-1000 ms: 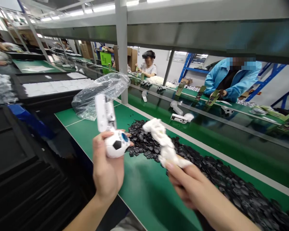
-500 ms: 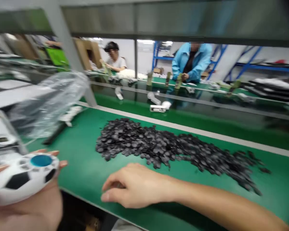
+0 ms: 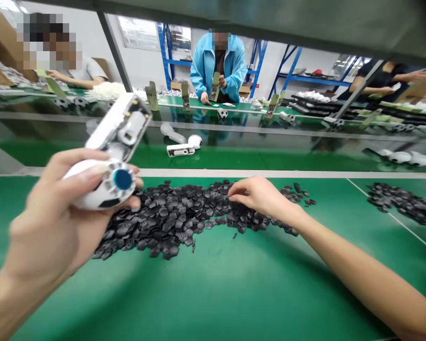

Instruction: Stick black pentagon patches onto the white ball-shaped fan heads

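Note:
My left hand [image 3: 53, 218] is wrapped round a white soccer-ball-patterned device [image 3: 92, 196], raised over the bench's left side. A round blue disc [image 3: 122, 179] sits on its ball-shaped end, ringed by grey-white parts. Its long white handle [image 3: 110, 121] points up and right, with the inside showing. At the far side of a pile of black pentagon-shaped pieces [image 3: 170, 218], my right hand [image 3: 257, 193] has its thumb and fingers pinched together. What lies between those fingertips, if anything, is hidden.
Beyond a pale divider strip [image 3: 234, 173], a white ball-ended device [image 3: 181, 149] lies on the shiny green belt [image 3: 255, 158]. More black pieces [image 3: 408, 206] lie at right. A co-worker in a blue jacket [image 3: 218, 66] and others work opposite. A grey shelf [image 3: 270, 23] crosses overhead.
The view has swung to the right. My left hand has lifted the device, so its handle now shows. My right hand has moved from the green bench onto the black pieces.

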Tool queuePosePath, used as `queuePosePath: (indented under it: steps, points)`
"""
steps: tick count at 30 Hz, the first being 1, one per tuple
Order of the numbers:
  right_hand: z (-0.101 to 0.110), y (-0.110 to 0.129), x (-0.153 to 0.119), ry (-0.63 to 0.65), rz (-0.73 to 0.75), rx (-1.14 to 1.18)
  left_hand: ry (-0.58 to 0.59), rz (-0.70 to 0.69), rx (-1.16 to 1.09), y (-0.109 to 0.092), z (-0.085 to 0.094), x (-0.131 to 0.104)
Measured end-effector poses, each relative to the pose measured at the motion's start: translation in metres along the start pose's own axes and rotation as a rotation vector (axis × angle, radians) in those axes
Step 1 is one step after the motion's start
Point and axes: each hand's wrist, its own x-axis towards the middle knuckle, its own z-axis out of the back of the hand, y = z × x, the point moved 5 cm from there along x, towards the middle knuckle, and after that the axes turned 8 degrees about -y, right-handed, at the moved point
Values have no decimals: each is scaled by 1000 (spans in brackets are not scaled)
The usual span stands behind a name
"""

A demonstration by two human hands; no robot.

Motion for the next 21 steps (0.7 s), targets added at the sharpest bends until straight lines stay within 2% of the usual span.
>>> queuePosePath:
  steps: [2, 4, 7, 9, 12, 16, 19, 21]
  points:
    - [-6, -1, 7, -30, 16, -25, 200, -5, -70, 6, -42, 10]
    - [-8, -4, 13, -55, 24, -58, 301, -39, -132, 12, -74, 16]
    - [-10, -8, 19, -61, 50, -96, 401, -35, -209, 23, -107, 16]
    - [-13, -10, 22, -58, 77, -111, 457, 26, -251, 30, -120, 13]
    - [-19, -14, 22, -69, 122, -112, 492, 125, -260, 39, -126, 7]
    - [-21, -16, 23, -133, 200, -77, 480, 184, -196, 48, -119, 3]
    - [-11, -6, 21, -210, 300, -41, 461, 222, -175, 51, -111, 5]
    - [6, 12, 12, -335, 444, -33, 463, 259, -185, 51, -110, 7]
